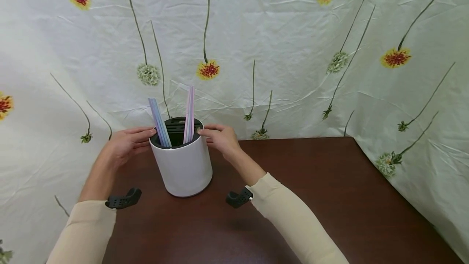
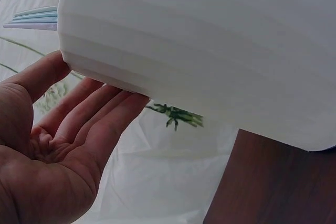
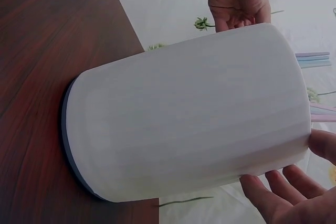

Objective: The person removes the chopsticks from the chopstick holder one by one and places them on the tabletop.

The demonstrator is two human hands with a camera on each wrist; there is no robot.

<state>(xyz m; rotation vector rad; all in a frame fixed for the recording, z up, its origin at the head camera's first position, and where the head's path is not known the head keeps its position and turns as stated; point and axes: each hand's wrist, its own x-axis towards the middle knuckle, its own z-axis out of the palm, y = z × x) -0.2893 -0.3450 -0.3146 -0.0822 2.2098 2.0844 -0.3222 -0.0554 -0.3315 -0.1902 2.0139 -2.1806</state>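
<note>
Flowered cloth (image 1: 293, 31) backs a dark wooden table (image 1: 311, 182). White holder (image 1: 183, 166) stands upright near its back-left edge, containing pastel sticks (image 1: 189, 113). Left hand (image 1: 126, 144) and right hand (image 1: 220, 137) flank the rim, fingers straight, tips touching it, nothing grasped.

The dark brown wooden table (image 1: 329, 199) lies bare across the lower right and lower middle of the head view, giving wide room there. Left of centre stands the white ribbed cylindrical holder (image 1: 183, 166), with the left hand (image 1: 126, 144) and right hand (image 1: 220, 137) against its upper rim, closing both flanks. Pastel flat sticks (image 1: 188, 113) rise from its dark slotted insert (image 1: 176, 127), narrowing entry from above. The flowered white cloth backdrop (image 1: 293, 52) hangs close behind the holder and walls the table's right edge.
</note>
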